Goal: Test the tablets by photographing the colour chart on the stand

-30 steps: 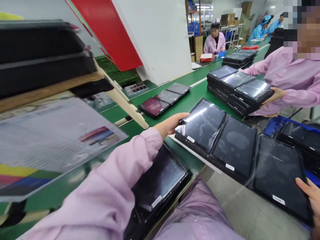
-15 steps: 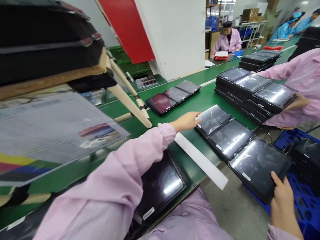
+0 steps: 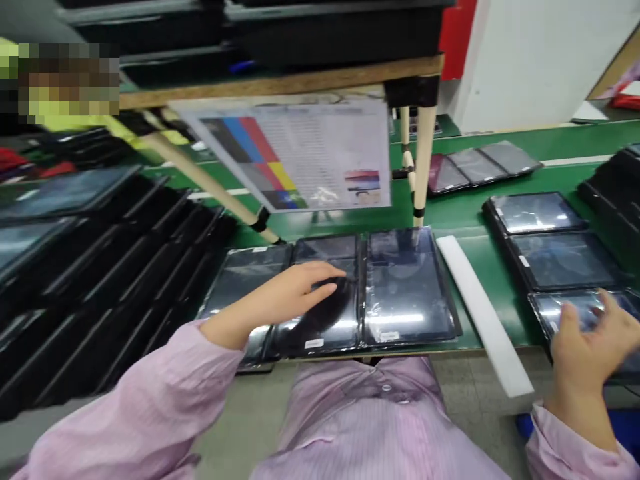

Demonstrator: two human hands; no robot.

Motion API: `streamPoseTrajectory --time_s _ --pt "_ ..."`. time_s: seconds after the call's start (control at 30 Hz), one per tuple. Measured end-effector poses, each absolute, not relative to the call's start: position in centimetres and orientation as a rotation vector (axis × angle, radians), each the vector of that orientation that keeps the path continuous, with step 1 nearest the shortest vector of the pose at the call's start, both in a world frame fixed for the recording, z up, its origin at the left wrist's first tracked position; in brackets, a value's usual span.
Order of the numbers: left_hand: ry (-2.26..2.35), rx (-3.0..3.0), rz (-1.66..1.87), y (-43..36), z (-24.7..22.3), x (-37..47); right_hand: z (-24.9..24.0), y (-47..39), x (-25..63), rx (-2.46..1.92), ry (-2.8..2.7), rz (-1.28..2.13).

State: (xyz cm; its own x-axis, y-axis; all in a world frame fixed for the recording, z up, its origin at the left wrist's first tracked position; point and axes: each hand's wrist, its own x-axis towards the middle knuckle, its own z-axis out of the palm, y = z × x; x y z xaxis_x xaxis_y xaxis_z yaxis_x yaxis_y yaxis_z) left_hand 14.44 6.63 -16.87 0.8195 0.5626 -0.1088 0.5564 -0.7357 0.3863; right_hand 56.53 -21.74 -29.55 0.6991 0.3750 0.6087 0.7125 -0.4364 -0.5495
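Observation:
A black tray with three film-covered flat screens lies in front of me at the table edge; its right screen shows fully. My left hand hovers over or rests on the middle screen, fingers stretched and thumb apart, holding nothing. Whether it touches the film I cannot tell. My right hand is raised with spread fingers over the near end of a second three-screen tray, whose middle screen lies on the right. A white foam strip lies between the two trays, its near end jutting past the table edge.
High stacks of black trays stand on the left. A shelf on pale posts carries more trays, with a printed sheet hanging below. Another three-screen tray lies farther back. A person's blurred yellow sleeve shows at upper left.
My view has swung left. My left hand has left the right-hand tray and moved over the tray before me. My right hand has let go of its tray, which now lies on the table.

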Motion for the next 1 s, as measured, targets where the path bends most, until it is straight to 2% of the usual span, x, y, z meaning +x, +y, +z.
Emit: streamPoseTrajectory --time_s 0.13,0.23,0.37,0.6,0.83,1.0 --pt "1.071 2.610 0.118 9.1 -18.6 15.1 -26.1 -10.6 51.7 -1.936 -1.441 0.077" --pt "1.160 2.624 0.176 10.8 -20.0 19.0 -25.2 -3.3 49.2 -2.028 -1.492 0.271" --pt "1.340 2.585 0.194 12.4 -21.2 23.7 -25.5 0.4 48.3 -2.119 -1.393 0.243" --pt "1.381 2.570 0.154 12.7 -21.1 25.1 -25.5 -0.8 48.4 -2.211 -1.218 0.136" --pt "1.411 2.614 0.153 14.7 -18.4 14.2 -24.7 -1.2 47.8 -2.155 -1.124 0.168" --pt "1.541 2.508 0.021 17.0 -19.9 8.1 -24.5 -1.4 47.6 -2.122 -1.080 0.159"
